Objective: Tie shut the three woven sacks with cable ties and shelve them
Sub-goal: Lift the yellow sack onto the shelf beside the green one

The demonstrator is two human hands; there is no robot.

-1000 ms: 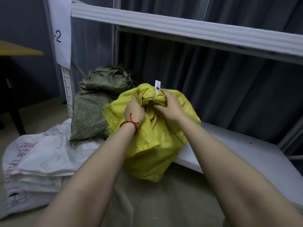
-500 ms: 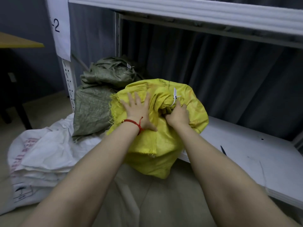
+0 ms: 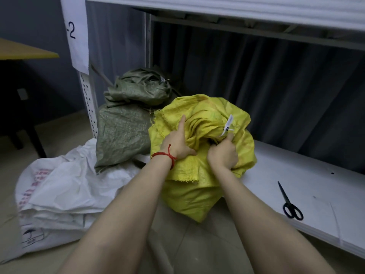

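A yellow woven sack leans over the front edge of the low white shelf, its lower part hanging toward the floor. A white cable tie cinches its bunched neck. My left hand, with a red cord at the wrist, presses on the sack's upper left folds, forefinger stretched out. My right hand grips the fabric just under the tie. A green woven sack, tied with a white cable tie, stands on the shelf's left end. A white printed sack lies on the floor at left.
Black scissors lie on the shelf to the right of the yellow sack. An upper shelf board runs overhead. The perforated rack post carries a paper label. A dark curtain hangs behind; a wooden table stands far left.
The yellow sack has been pushed further onto the shelf. My left hand went from fingers spread on the sack to gripping its folds. The view dropped and the scissors came into sight.
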